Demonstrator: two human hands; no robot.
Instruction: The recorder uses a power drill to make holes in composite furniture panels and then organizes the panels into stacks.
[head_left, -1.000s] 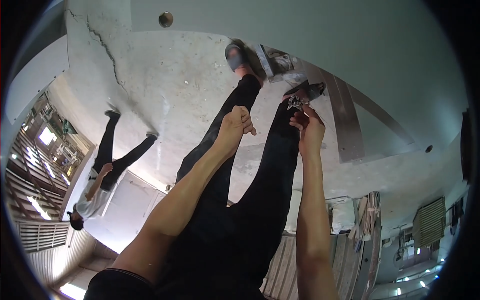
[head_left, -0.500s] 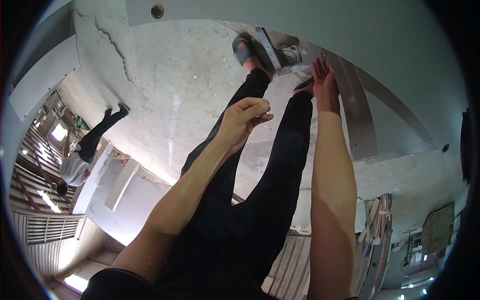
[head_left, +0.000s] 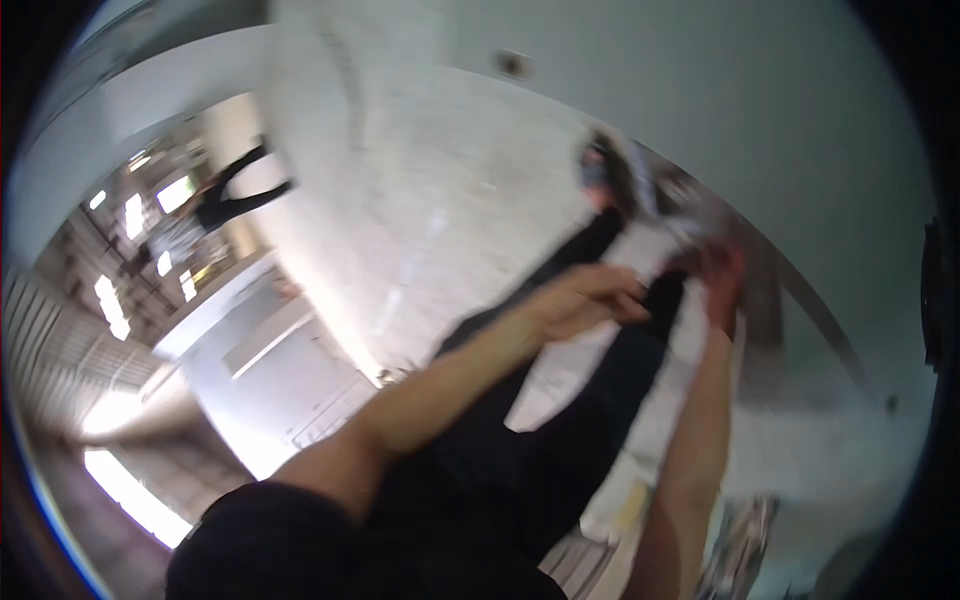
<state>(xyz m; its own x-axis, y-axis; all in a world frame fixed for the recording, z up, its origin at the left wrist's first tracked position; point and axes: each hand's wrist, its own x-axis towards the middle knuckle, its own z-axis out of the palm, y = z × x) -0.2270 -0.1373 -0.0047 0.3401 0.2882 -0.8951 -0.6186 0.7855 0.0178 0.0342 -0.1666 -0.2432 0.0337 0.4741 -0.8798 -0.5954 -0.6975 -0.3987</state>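
The whole picture is smeared by motion. My left hand [head_left: 590,296] reaches forward over my legs in black trousers [head_left: 560,400], its fingers loosely curled with nothing visible in them. My right hand [head_left: 720,282] is stretched farther out, close to my right foot, next to a blurred pale and reddish patch [head_left: 690,225] that I cannot make out. My left shoe [head_left: 600,170] is a dark blur on the pale concrete floor [head_left: 450,220].
Another person in dark clothes [head_left: 225,200] stands at the far left by bright windows. A long dark strip [head_left: 790,310] runs along the floor at right. A small round fitting [head_left: 513,65] sits in the floor near the top.
The view has swung and blurred. My left hand moved right and lower in the picture; my right hand stays near my right foot. The other person appears higher at left.
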